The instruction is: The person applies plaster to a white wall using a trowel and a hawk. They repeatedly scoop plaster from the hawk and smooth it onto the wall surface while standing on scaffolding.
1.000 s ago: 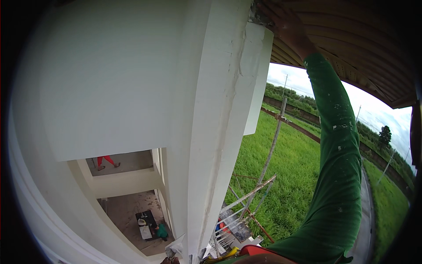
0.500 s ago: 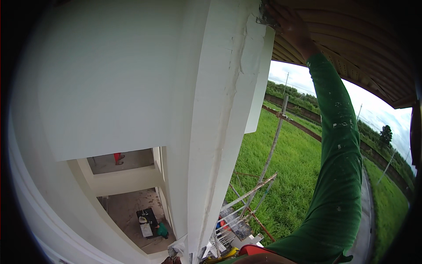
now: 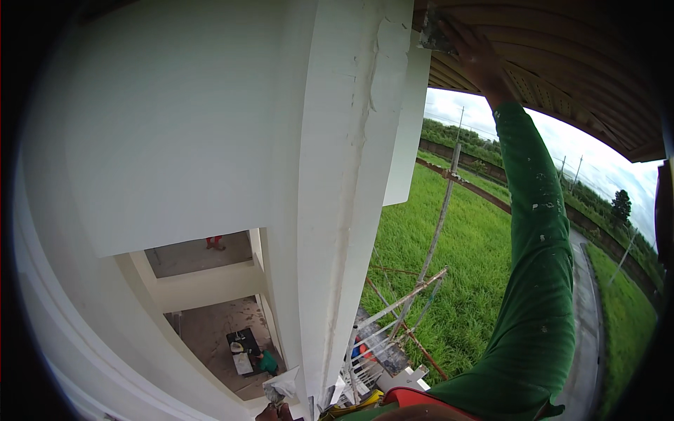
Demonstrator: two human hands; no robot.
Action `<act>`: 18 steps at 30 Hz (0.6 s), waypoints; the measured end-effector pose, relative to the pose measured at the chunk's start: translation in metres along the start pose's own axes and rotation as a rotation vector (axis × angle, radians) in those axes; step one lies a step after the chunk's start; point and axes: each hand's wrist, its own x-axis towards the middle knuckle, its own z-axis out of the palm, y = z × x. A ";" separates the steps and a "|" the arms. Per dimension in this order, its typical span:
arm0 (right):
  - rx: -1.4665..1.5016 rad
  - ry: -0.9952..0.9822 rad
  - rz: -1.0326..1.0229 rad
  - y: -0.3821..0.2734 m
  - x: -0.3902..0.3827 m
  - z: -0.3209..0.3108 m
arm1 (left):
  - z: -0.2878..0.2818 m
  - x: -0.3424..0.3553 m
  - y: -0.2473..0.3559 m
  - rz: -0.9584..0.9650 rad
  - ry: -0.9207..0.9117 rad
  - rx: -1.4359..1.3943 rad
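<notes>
One flat blade (image 3: 435,36), held under our right hand's (image 3: 481,57) pressed fingers, has shifted right, baring the column's (image 3: 330,182) patch (image 3: 390,59); left fingers we cannot tell.

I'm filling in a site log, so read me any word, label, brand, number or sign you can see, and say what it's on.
There is no readable text.
Green sleeve: pale marks, apparently splashes, not lettering.
Pale wall: no lettering visible.
Flat tool in the right hand: dark and smeared, none legible.
Items on the black surface below: too small to tell.
</notes>
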 end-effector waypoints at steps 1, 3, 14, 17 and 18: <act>0.037 -0.056 0.121 -0.007 -0.008 -0.006 | -0.007 0.004 0.005 -0.091 0.002 -0.088; 0.130 -0.004 0.327 -0.031 -0.027 -0.032 | -0.019 0.018 0.017 -0.273 0.010 -0.275; 0.186 -0.030 0.519 -0.033 0.070 -0.030 | -0.023 0.106 0.029 0.212 0.221 -0.352; 0.348 0.013 0.521 -0.023 0.093 -0.015 | -0.020 0.089 0.031 0.118 0.133 -0.349; 0.369 0.074 0.505 -0.023 0.101 -0.006 | -0.022 0.082 0.031 0.089 0.111 -0.334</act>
